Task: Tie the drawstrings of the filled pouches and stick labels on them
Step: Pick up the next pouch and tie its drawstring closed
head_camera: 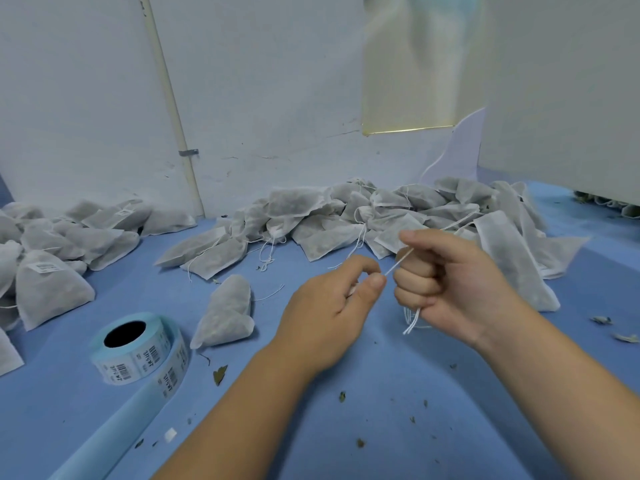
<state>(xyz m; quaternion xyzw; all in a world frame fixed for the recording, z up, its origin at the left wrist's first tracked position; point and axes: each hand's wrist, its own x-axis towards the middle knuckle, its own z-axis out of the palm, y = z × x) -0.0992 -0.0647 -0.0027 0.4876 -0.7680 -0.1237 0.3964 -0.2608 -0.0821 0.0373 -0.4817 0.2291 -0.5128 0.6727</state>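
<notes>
Drawstring — thin, wht, taut

Left hand and right hand, both curled.

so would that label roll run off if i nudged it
Probably not: the label roll lies on its flat face, hole upward, so it should slide rather than roll. Its loose backing strip would likely drag behind.

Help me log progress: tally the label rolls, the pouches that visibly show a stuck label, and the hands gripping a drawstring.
Label roll: 1
Pouches showing a stuck label: 2
Hands gripping the drawstring, left hand and right hand: 2
Total: 5
</notes>
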